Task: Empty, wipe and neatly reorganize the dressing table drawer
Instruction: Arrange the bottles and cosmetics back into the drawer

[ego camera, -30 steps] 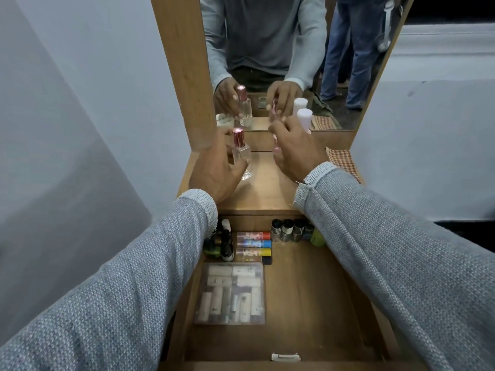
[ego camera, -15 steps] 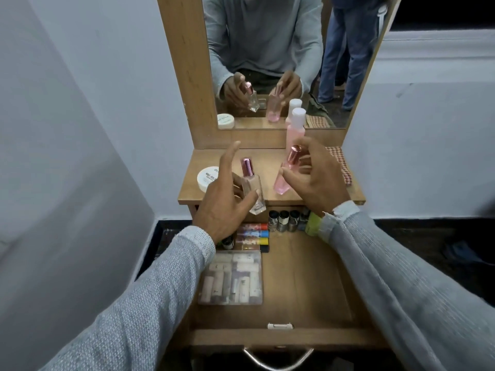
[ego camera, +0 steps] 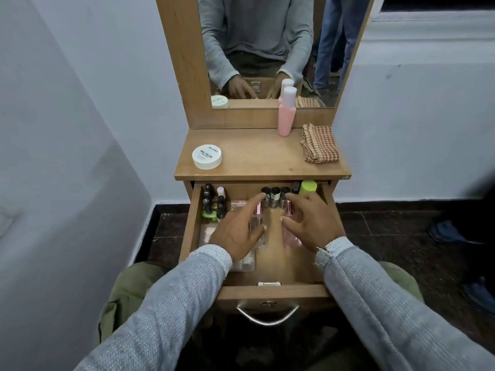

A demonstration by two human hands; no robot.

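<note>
Now your left hand [ego camera: 235, 231] has its fingers [ego camera: 255, 203] spread loosely over the clear perfume bottle [ego camera: 257, 231], and your right hand [ego camera: 312, 226] arches, fingers apart, over the pink perfume bottle [ego camera: 290, 238]; whether either still pinches its bottle, you cannot tell. Both bottles lie in the drawer [ego camera: 270, 290], below the surface [ego camera: 257, 156]. A moment ago you held them up before the mirror [ego camera: 262, 49]. This looks like restocking; next, let go and fetch the pink lotion bottle [ego camera: 286, 117].
</note>
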